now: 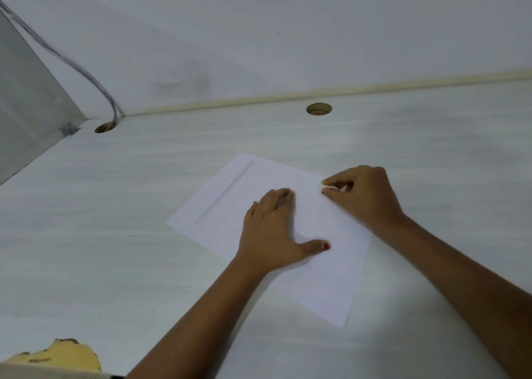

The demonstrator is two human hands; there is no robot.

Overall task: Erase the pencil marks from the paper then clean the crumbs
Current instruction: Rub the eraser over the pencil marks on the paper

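**While the left hand pins one paper, the right hand pinches one eraser**

One sheet of white paper lies flat and askew on the pale desk, a little right of the middle of the view. One corner points toward the wall and one toward the person.

Two bare hands are on it. The left hand lies palm down near the sheet's middle. Its four fingers are straight and close together and its thumb is spread wide to the right. It presses the paper to the desk and holds nothing. The right hand is at the sheet's far right edge, fingers curled, with thumb and fingertips clamped on a single small white eraser that touches the paper. Red polish shows on nails of both hands.

On the paper, one broad grey band runs lengthwise along the left part, with a few faint thin lines beside it. Whether these are pencil I cannot tell.

The desk has two round holes near its back edge. The right hole is well beyond the paper, and the left hole sits in the corner. A thin grey cable comes down the wall and drops into the left hole. One beige strip runs along the joint between desk and wall.

One grey side panel stands at the left, with one small metal bracket at its foot beside the left hole. At the near left edge, one chipped patch shows yellow under the white surface.
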